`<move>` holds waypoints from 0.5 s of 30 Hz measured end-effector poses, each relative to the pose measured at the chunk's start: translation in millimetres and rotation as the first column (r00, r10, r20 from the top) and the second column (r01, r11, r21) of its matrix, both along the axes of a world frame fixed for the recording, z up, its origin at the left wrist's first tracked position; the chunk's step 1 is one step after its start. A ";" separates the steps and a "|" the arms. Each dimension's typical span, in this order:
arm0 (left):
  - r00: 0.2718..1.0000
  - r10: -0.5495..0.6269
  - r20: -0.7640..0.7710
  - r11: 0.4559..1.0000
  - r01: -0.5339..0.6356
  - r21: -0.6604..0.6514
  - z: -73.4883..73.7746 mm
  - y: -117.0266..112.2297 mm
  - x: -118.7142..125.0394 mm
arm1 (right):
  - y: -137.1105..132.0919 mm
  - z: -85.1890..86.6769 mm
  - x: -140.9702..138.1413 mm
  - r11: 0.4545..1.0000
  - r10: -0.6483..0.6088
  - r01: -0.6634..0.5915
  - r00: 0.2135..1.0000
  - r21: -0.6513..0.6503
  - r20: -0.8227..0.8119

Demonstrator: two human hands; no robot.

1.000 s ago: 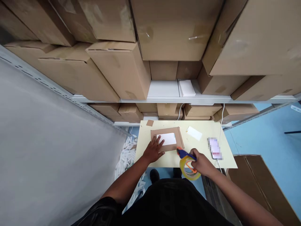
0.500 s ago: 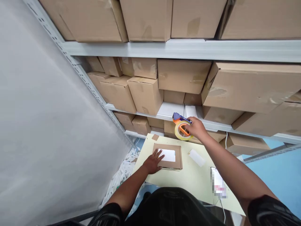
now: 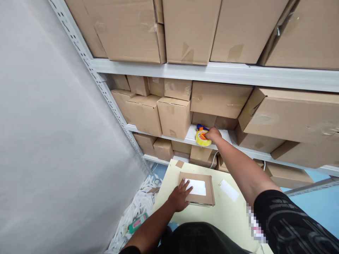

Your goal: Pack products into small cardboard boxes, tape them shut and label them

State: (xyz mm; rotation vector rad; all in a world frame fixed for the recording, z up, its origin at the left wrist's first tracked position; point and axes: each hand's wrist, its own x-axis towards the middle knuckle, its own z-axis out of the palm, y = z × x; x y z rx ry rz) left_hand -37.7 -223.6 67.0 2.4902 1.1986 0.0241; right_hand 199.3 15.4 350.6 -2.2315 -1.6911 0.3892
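Observation:
My left hand [image 3: 180, 196] lies with its fingers spread on the left part of a flat cardboard parcel [image 3: 209, 180]. Its fingertips touch the white label [image 3: 198, 187] on the parcel's top. Stretched forward, my right hand [image 3: 213, 134] grips a tape dispenser [image 3: 202, 135] with an orange and blue body. A roll of yellowish clear tape [image 3: 203, 142] sits on the dispenser. The dispenser is at the front of the middle shelf [image 3: 191, 132]; whether it rests there I cannot tell. Part of its handle is hidden by my fingers.
The pale yellow table [image 3: 196, 215] carries a loose white label slip [image 3: 229, 190] and a brown cardboard piece [image 3: 179, 164]. Shelves with several cardboard boxes [image 3: 173, 116] rise behind it. White paper strips [image 3: 132, 217] and a green packet [image 3: 137, 223] lie on the left floor.
My right hand has carried the tape dispenser forward from above the table's back edge to the middle shelf. My left hand stays on the parcel. The view has tilted upward.

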 end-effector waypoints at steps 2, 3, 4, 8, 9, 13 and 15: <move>1.000 0.004 0.004 1.000 -0.004 -0.018 2.7 -0.7 -0.2 | 1.4 -2.2 0.0 1.000 -0.011 0.011 1.000 0.007 -0.014; 1.000 0.006 0.003 1.000 -0.006 -0.023 3.7 -1.1 -0.2 | 0.3 -1.8 0.4 1.000 -0.011 0.012 1.000 0.022 -0.024; 1.000 0.010 0.002 1.000 -0.010 -0.026 4.3 -1.4 -0.2 | -2.6 -0.4 1.3 0.999 -0.011 0.012 0.999 0.045 -0.031; 0.999 0.008 0.036 1.000 -0.007 -0.027 2.9 -1.1 -1.8 | -45.8 -2.8 14.2 0.956 0.012 0.001 0.999 0.292 -0.043; 0.998 0.007 0.057 1.000 -0.006 -0.028 2.1 -0.5 -2.6 | -66.3 -11.0 20.4 0.895 0.055 -0.018 0.996 0.445 -0.071; 0.974 0.010 0.228 0.999 0.000 -0.044 -2.4 2.8 -7.2 | -175.6 -93.1 50.3 0.893 0.082 0.053 0.957 0.447 -0.277; 0.926 0.050 0.374 0.998 -0.033 -0.052 -8.2 2.9 -11.0 | -234.3 -153.1 61.6 0.971 -0.069 0.154 0.913 0.181 -0.403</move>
